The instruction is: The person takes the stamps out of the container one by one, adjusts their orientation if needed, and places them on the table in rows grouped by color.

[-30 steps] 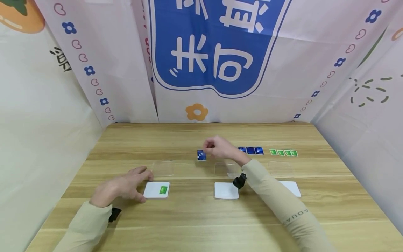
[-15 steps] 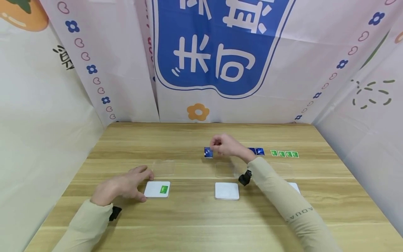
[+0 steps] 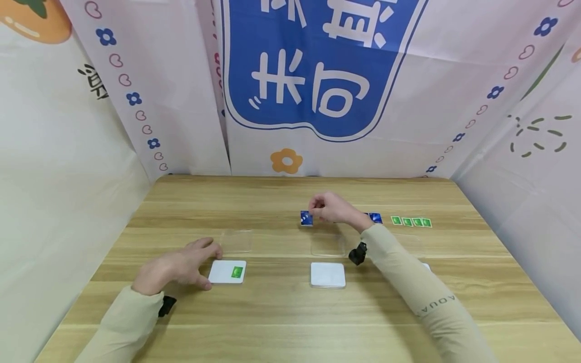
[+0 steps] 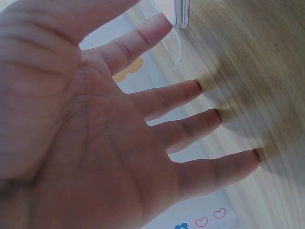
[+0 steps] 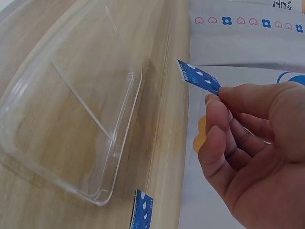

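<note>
My right hand (image 3: 333, 207) pinches a small blue card (image 5: 199, 78) with white drop shapes between thumb and index finger, over the back of the table. Another blue card (image 5: 142, 211) lies on the table below it in the right wrist view. At the left, my left hand (image 3: 183, 266) rests beside a stack of white cards (image 3: 221, 272) bearing a small green card (image 3: 237, 272). Thumb and index finger reach its left edge. In the left wrist view the fingers are spread and fairly straight, with several fingertips (image 4: 209, 117) down on the wood.
Clear plastic lids lie behind the white stacks: one at left (image 3: 236, 241), one in the middle (image 3: 328, 245). A second white stack (image 3: 328, 275) stands mid-table. The right forearm mostly covers a third. Several green cards (image 3: 407, 222) line up at back right, beside a blue card (image 3: 375, 218).
My right hand has shifted to the right with the blue card, along the back row. The left hand keeps its place; the head view has shifted slightly.
</note>
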Tool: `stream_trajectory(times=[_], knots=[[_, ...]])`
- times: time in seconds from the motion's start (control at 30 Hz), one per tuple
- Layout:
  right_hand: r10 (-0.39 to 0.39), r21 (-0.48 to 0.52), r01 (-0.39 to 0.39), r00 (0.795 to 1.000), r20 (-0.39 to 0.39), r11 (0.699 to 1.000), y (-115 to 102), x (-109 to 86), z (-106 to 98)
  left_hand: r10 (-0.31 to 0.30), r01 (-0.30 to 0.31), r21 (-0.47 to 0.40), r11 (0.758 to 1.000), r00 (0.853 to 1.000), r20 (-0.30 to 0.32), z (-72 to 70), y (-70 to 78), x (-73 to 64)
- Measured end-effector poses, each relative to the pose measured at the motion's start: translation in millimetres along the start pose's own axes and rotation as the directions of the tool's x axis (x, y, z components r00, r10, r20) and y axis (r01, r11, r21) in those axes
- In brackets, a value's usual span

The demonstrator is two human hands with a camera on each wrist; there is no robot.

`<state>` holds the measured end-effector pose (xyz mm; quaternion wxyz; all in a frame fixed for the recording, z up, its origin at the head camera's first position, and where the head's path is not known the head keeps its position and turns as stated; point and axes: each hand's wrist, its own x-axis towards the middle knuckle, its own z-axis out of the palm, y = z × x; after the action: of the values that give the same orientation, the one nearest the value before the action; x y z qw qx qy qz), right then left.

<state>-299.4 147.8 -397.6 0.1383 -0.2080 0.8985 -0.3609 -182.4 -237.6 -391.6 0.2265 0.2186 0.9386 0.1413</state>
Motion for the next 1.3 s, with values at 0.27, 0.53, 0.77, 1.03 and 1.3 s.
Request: stream_trajectory(times=[0.27,0.53,0.77,1.03,1.3], knots=[[0.008,0.014,-0.008,1.000,0.003,1.000,6,0.2,-3,-0.006,0.006,0.004,1.000,1.000,0.002,0.6,-0.2,1.1],[0.034,-0.001,-0.034,0.999,-0.005,0.999,12,-0.2,-6,-0.013,0.013,0.004,1.000,1.000,0.003,1.1,0.1,1.3],[0.025,-0.022,-0.026,0.999,-0.026,0.999,24,0.1,-7,-0.012,0.012,0.016,1.000,1.000,0.000,1.8,-0.9,1.7],[0.047,-0.034,-0.048,0.998,-0.040,0.998,32,0.9,-8,-0.018,0.018,0.000,1.000,1.000,0.005,2.1,-1.3,0.7],[0.057,-0.065,-0.060,0.997,-0.053,0.996,33,1.4,-11,-0.016,0.016,0.011,1.000,1.000,-0.001,1.4,-2.0,0.9]])
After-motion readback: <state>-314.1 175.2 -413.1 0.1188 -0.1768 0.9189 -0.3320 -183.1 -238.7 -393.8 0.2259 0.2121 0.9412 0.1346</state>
